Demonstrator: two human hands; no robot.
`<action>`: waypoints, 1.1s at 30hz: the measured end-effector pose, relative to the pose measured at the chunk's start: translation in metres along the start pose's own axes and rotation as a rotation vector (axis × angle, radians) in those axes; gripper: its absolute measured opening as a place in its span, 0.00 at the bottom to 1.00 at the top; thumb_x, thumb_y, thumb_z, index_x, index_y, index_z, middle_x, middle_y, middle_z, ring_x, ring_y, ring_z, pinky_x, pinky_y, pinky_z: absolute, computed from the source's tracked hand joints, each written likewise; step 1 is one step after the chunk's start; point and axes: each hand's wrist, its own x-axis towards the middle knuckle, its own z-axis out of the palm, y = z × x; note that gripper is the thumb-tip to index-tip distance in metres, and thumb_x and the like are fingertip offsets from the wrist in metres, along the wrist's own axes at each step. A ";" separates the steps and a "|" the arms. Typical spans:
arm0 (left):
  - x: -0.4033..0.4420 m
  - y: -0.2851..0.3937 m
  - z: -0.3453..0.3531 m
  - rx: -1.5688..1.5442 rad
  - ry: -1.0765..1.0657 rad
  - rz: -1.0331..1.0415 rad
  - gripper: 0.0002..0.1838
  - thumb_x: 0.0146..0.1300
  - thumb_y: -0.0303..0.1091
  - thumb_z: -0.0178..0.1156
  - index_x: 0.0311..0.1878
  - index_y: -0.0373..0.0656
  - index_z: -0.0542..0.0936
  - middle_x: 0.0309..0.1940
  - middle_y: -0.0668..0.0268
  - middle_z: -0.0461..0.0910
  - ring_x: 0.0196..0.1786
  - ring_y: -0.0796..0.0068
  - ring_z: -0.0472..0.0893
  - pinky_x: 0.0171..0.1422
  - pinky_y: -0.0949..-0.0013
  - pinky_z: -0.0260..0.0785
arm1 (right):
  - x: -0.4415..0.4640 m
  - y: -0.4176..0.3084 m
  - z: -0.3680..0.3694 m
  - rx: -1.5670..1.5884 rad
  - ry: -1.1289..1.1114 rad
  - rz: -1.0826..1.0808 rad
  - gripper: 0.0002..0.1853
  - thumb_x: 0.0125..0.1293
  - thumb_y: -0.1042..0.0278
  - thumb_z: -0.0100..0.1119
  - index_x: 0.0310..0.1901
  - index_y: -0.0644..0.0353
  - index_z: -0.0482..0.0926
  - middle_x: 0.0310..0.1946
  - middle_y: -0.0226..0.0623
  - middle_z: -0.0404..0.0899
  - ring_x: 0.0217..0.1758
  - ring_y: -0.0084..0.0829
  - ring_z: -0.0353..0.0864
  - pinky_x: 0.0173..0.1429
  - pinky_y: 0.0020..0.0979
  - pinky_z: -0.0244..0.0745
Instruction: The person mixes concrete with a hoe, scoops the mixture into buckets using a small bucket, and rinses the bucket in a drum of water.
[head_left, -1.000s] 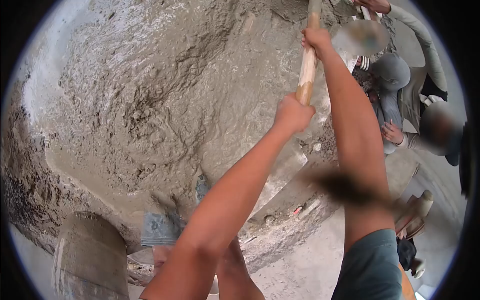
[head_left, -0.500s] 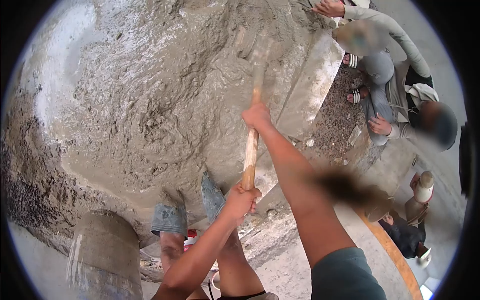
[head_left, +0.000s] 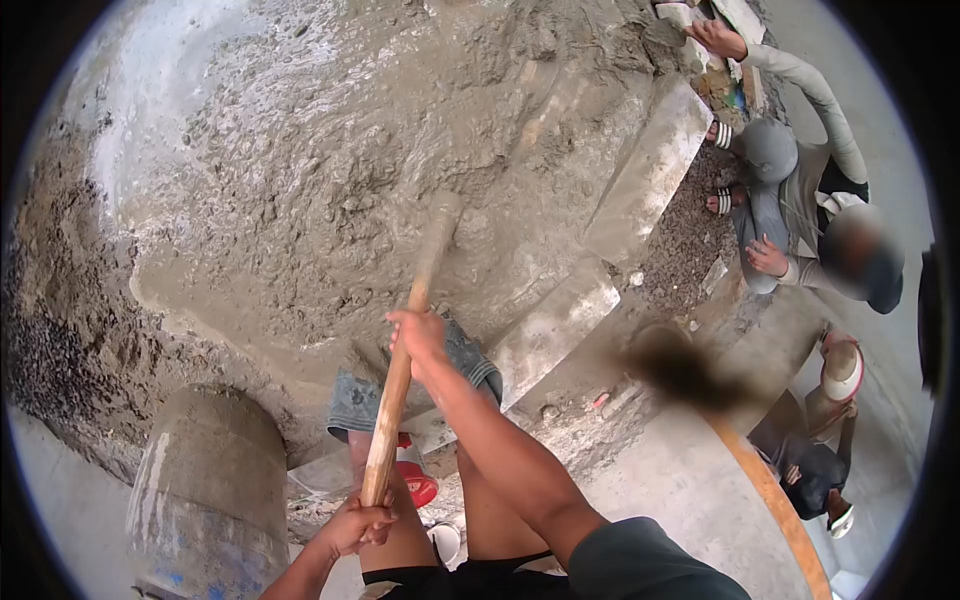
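A long wooden handle point(head_left: 390, 420) runs from low centre up into wet grey mortar point(head_left: 300, 200); its far end is coated, and any tool head there is hidden in the mix. Around the handle's lower end my left hand point(head_left: 362, 522) is closed. Farther up, my right hand point(head_left: 418, 335) is wrapped round the shaft. Between and beyond my forearms show my legs, with mortar-stained blue-grey coverings point(head_left: 355, 402) at the mortar's near edge.
Flat slabs point(head_left: 560, 325) border the mortar on the right. A concrete-coated drum point(head_left: 212, 490) stands lower left. A seated person point(head_left: 800, 200) is at the upper right, and another person point(head_left: 815, 470) is lower right. Behind my legs are a red object point(head_left: 418, 485) and a white cup-like container point(head_left: 445, 542).
Both hands and the handle have come down and left, toward my legs. The handle's coated end has drawn nearer through the mortar. The seated person's raised hand has shifted.
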 end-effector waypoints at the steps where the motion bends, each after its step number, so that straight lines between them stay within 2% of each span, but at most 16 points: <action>1: -0.011 -0.017 -0.036 0.217 0.058 -0.007 0.12 0.61 0.25 0.67 0.37 0.47 0.71 0.20 0.72 0.71 0.19 0.81 0.71 0.22 0.73 0.62 | -0.020 0.029 0.009 0.063 -0.012 -0.003 0.10 0.58 0.73 0.67 0.36 0.61 0.73 0.23 0.31 0.73 0.21 0.24 0.74 0.23 0.29 0.72; 4: -0.044 -0.057 -0.130 0.666 0.066 -0.156 0.13 0.61 0.33 0.72 0.33 0.46 0.74 0.23 0.67 0.80 0.24 0.79 0.80 0.27 0.71 0.71 | -0.069 0.102 0.009 0.169 -0.145 0.209 0.14 0.59 0.71 0.68 0.40 0.59 0.71 0.23 0.30 0.73 0.23 0.25 0.75 0.29 0.31 0.75; 7: -0.048 -0.062 -0.145 1.132 0.057 -0.343 0.16 0.55 0.41 0.77 0.33 0.44 0.79 0.23 0.66 0.82 0.26 0.77 0.81 0.31 0.69 0.74 | -0.086 0.108 -0.007 0.287 -0.223 0.347 0.13 0.60 0.71 0.69 0.38 0.57 0.71 0.24 0.29 0.71 0.26 0.26 0.74 0.33 0.33 0.74; 8: -0.036 -0.066 -0.151 1.131 0.087 -0.387 0.22 0.50 0.47 0.80 0.37 0.42 0.82 0.25 0.67 0.84 0.29 0.75 0.83 0.38 0.66 0.77 | -0.089 0.103 -0.014 0.315 -0.254 0.375 0.13 0.60 0.71 0.70 0.37 0.56 0.71 0.24 0.28 0.71 0.28 0.26 0.74 0.35 0.33 0.74; 10: 0.003 -0.044 -0.122 0.960 0.102 -0.270 0.23 0.50 0.48 0.79 0.39 0.42 0.81 0.27 0.65 0.85 0.32 0.73 0.84 0.41 0.64 0.77 | -0.064 0.063 -0.027 0.306 -0.269 0.315 0.12 0.62 0.70 0.69 0.37 0.55 0.71 0.24 0.28 0.70 0.26 0.25 0.72 0.33 0.33 0.71; 11: 0.030 -0.018 -0.085 1.134 0.158 -0.156 0.23 0.49 0.43 0.78 0.41 0.39 0.80 0.32 0.61 0.86 0.34 0.67 0.85 0.43 0.61 0.78 | -0.046 0.033 -0.037 0.316 -0.267 0.225 0.12 0.62 0.69 0.69 0.36 0.55 0.72 0.24 0.27 0.70 0.25 0.25 0.72 0.31 0.31 0.71; 12: 0.060 0.002 -0.056 1.199 0.173 0.211 0.25 0.49 0.39 0.77 0.47 0.37 0.79 0.37 0.55 0.86 0.38 0.60 0.86 0.46 0.58 0.77 | -0.023 -0.005 -0.048 0.321 -0.270 0.130 0.11 0.62 0.68 0.68 0.35 0.55 0.72 0.24 0.27 0.71 0.23 0.24 0.72 0.29 0.30 0.70; 14: 0.144 0.046 -0.011 1.208 0.258 0.329 0.27 0.53 0.38 0.74 0.55 0.38 0.79 0.39 0.50 0.84 0.43 0.55 0.85 0.51 0.58 0.75 | 0.017 -0.097 -0.067 0.288 -0.181 -0.191 0.10 0.64 0.69 0.65 0.38 0.58 0.71 0.25 0.28 0.69 0.23 0.23 0.71 0.27 0.30 0.70; 15: 0.184 0.073 0.026 0.991 0.189 0.535 0.22 0.57 0.33 0.73 0.52 0.36 0.77 0.29 0.63 0.82 0.25 0.77 0.79 0.34 0.66 0.74 | 0.045 -0.144 -0.081 0.201 -0.140 -0.353 0.11 0.65 0.70 0.63 0.40 0.61 0.70 0.26 0.31 0.69 0.23 0.24 0.71 0.25 0.30 0.70; 16: 0.220 0.104 0.066 0.998 0.177 0.666 0.22 0.59 0.34 0.72 0.53 0.35 0.77 0.27 0.67 0.80 0.25 0.79 0.78 0.31 0.68 0.72 | 0.075 -0.194 -0.093 0.135 -0.050 -0.466 0.10 0.66 0.70 0.62 0.40 0.62 0.70 0.26 0.32 0.69 0.23 0.24 0.71 0.24 0.30 0.70; 17: 0.268 0.126 0.094 1.101 0.193 1.059 0.21 0.60 0.33 0.71 0.53 0.34 0.77 0.24 0.69 0.77 0.23 0.80 0.76 0.28 0.69 0.69 | 0.097 -0.244 -0.102 0.076 0.042 -0.544 0.09 0.66 0.71 0.60 0.37 0.64 0.70 0.26 0.32 0.69 0.22 0.25 0.71 0.24 0.29 0.70; 18: 0.291 0.155 0.139 0.907 0.136 0.821 0.22 0.60 0.34 0.72 0.52 0.34 0.77 0.21 0.69 0.75 0.20 0.80 0.74 0.25 0.69 0.66 | 0.116 -0.290 -0.113 -0.021 0.072 -0.656 0.08 0.66 0.71 0.59 0.35 0.64 0.71 0.25 0.33 0.70 0.22 0.25 0.72 0.24 0.29 0.71; 22: 0.349 0.204 0.255 0.732 0.042 0.805 0.14 0.58 0.29 0.66 0.45 0.36 0.76 0.20 0.70 0.72 0.17 0.78 0.71 0.23 0.70 0.64 | 0.193 -0.406 -0.162 -0.286 0.208 -0.692 0.10 0.64 0.72 0.57 0.42 0.73 0.75 0.26 0.37 0.74 0.23 0.28 0.74 0.26 0.32 0.76; 25: 0.368 0.165 0.255 0.591 0.036 0.691 0.10 0.58 0.27 0.63 0.41 0.38 0.75 0.20 0.70 0.71 0.18 0.79 0.70 0.22 0.70 0.64 | 0.211 -0.380 -0.177 -0.552 0.402 -0.561 0.14 0.63 0.72 0.55 0.45 0.75 0.75 0.25 0.39 0.74 0.21 0.30 0.76 0.25 0.35 0.79; 29: 0.319 0.127 0.219 0.516 0.085 0.540 0.12 0.55 0.28 0.63 0.43 0.39 0.77 0.23 0.68 0.75 0.21 0.78 0.74 0.27 0.67 0.66 | 0.199 -0.319 -0.181 -0.465 0.335 -0.470 0.13 0.61 0.72 0.54 0.43 0.75 0.76 0.24 0.41 0.75 0.21 0.33 0.78 0.23 0.36 0.79; 33: 0.253 0.071 0.186 0.368 0.150 0.396 0.14 0.56 0.27 0.65 0.44 0.38 0.75 0.22 0.70 0.73 0.19 0.78 0.72 0.22 0.69 0.64 | 0.177 -0.226 -0.163 -0.483 0.193 -0.307 0.14 0.61 0.72 0.54 0.44 0.74 0.76 0.25 0.42 0.75 0.22 0.35 0.78 0.24 0.39 0.80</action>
